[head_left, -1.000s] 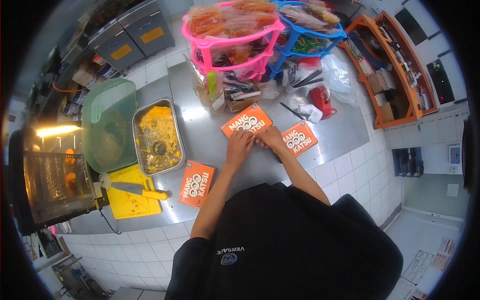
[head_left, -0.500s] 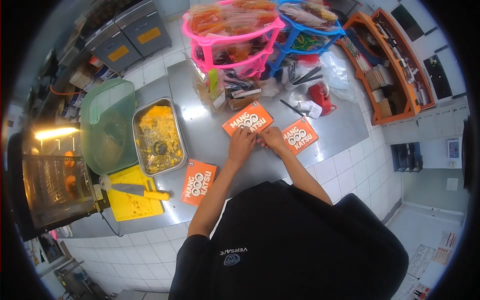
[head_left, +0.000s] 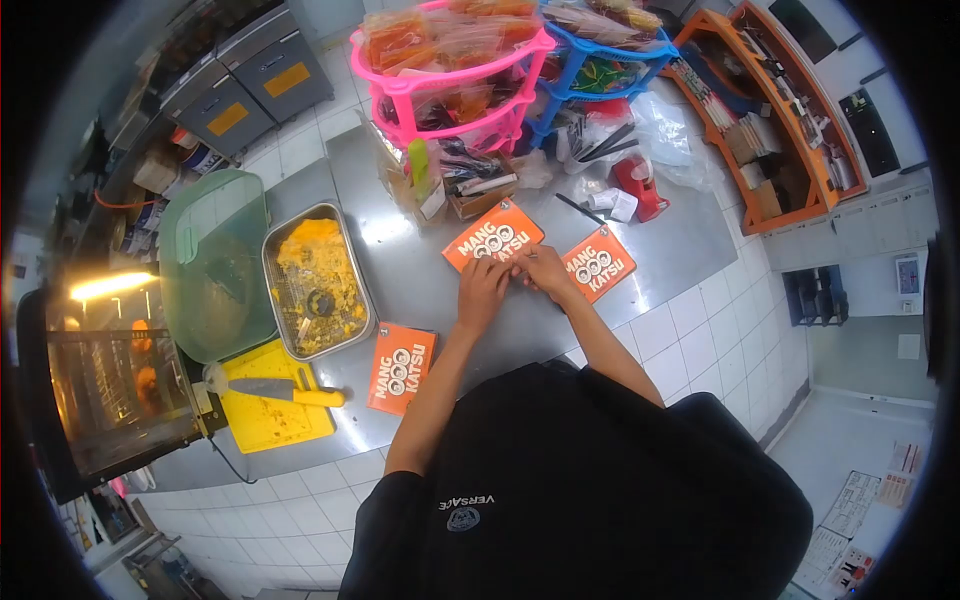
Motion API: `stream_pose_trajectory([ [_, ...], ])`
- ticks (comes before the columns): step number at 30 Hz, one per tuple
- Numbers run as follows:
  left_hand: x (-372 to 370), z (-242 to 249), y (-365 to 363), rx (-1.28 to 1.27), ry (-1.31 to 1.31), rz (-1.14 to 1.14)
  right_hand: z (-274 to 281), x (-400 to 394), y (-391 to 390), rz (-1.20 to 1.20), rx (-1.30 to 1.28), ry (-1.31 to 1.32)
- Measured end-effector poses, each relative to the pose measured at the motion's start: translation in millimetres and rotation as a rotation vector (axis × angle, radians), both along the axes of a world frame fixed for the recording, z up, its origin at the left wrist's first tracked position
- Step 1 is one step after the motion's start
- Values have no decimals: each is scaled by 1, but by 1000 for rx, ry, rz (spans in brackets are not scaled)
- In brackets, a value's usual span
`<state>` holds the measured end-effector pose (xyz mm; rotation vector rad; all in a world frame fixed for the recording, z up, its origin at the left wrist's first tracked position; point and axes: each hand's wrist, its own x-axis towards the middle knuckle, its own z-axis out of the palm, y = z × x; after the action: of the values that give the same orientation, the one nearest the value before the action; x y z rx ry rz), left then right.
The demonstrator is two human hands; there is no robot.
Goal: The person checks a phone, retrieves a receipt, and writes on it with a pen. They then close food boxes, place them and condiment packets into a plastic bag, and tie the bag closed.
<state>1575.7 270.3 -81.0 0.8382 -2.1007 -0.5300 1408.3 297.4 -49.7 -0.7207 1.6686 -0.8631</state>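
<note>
An orange takeaway box with "MANG KATSU" lettering lies on the steel table in front of me. At its near edge, my left hand bends its fingers over the lower left part of the box. My right hand is closed at the lower right corner, its fingertips almost meeting those of the left. What exactly the fingertips pinch is hidden. Just right of my right hand lies a second orange box. A third orange box rests to the left of my left forearm.
A steel tray of yellow crumbs stands left, beside a green lidded tub. Near the front, a knife lies on a yellow cutting board. Behind are a pink rack, a blue rack and a red tape dispenser.
My right hand has shifted slightly inward over the box's near corner, and its fingers are closer to the left hand. The whole view has tilted a little; the boxes stay in place.
</note>
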Motion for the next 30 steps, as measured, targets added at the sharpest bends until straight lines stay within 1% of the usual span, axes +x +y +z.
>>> stream_pose_trajectory([
  [5,-2,-3,2,9,7,33,6,7,0,-25,31,160],
  [8,-2,-2,2,6,4,42,-7,6,-1,-59,26,161],
  [11,-3,2,3,-15,-11,43,-2,5,-4,-41,138,221],
  [14,-2,4,2,-20,-44,37,-11,1,-2,-87,153,106],
  [17,-4,7,-1,-4,-92,32,-6,5,2,-108,138,85],
  [20,-5,8,-2,23,-121,25,-19,17,10,-190,52,105],
  [23,-5,9,-1,38,-133,16,-38,25,20,-292,-159,-7],
  [26,-6,4,-1,12,-136,12,-34,32,25,-260,-187,99],
  [29,-6,4,-3,-15,-134,11,-62,26,31,-101,-207,400],
  [30,-6,6,-3,-22,-129,7,-71,25,35,-32,-296,606],
])
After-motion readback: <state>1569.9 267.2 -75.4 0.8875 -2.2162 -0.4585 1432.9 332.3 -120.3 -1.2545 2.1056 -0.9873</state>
